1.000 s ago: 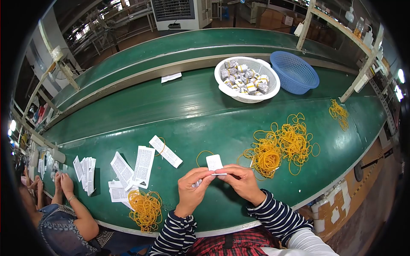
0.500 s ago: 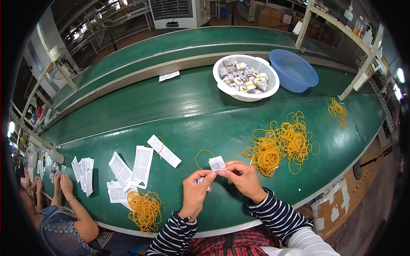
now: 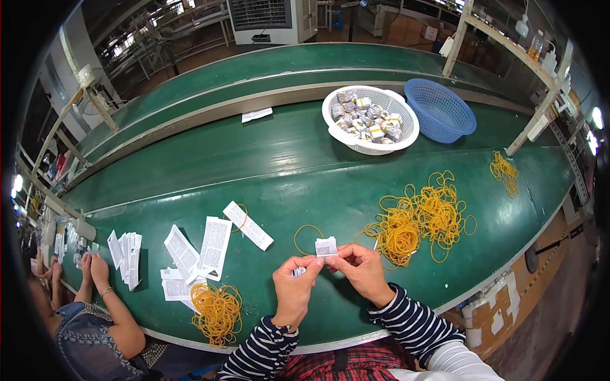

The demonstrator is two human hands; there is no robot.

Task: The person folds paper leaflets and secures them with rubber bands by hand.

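Observation:
Between my two hands stands a small folded printed leaflet (image 3: pixel 326 246), pinched at its lower edge. My left hand (image 3: pixel 293 284) is closed, its thumb and finger on the leaflet's left corner; more folded paper (image 3: pixel 298 271) shows within its curled fingers. My right hand (image 3: pixel 362 270) pinches the leaflet's right side. A single yellow rubber band (image 3: pixel 309 239) lies on the green table just behind the leaflet. To the right of my hands is a large heap of yellow rubber bands (image 3: pixel 400 238).
Printed leaflets (image 3: pixel 213 247) and another rubber-band pile (image 3: pixel 216 314) lie at left. A white basket (image 3: pixel 372 148) of banded paper bundles stands at the back beside a blue basket (image 3: pixel 440 130). A co-worker's hands (image 3: pixel 95 270) are at far left.
The view has shifted slightly. The leaflet between my hands now stands more upright, with its layers fanned a little at the top. Both hands keep their hold.

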